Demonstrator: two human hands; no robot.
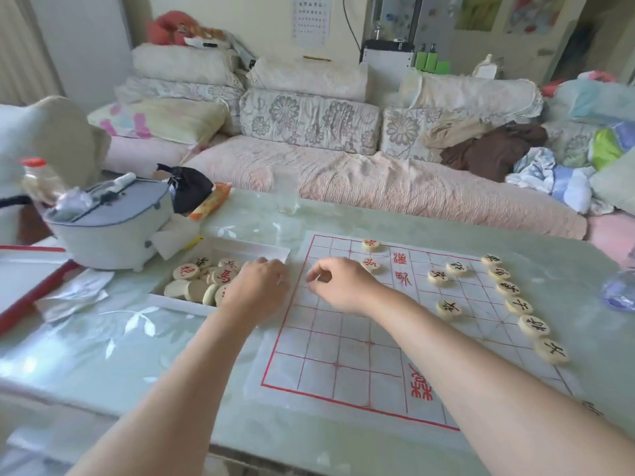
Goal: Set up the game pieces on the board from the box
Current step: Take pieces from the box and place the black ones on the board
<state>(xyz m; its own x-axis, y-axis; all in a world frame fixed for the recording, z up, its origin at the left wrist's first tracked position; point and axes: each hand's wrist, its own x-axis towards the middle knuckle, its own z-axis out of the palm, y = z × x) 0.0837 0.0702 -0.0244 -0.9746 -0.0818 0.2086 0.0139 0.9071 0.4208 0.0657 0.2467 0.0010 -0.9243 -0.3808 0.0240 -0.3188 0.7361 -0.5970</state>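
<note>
Box (220, 247) sits just beside the board (343, 355) at its 9 o'clock, so the reach for a piece is short. The left hand (257, 286) is over the box's near-right corner with its fingers dipped among the loose pieces (192, 280); that grip is hidden, so I can't tell if it has one. The right hand (343, 286) hovers over the board around 10 o'clock, grip narrow with thumb and forefinger curled together (holding a piece or nothing, can't tell). Black pieces (519, 305) run down the 3 o'clock edge, with a few a step inward. Only two red pieces (371, 245) are out, up near 12 o'clock. I'd guess black is nearly done and red is next; the 9 o'clock edge is bare, handy to the box.
</note>
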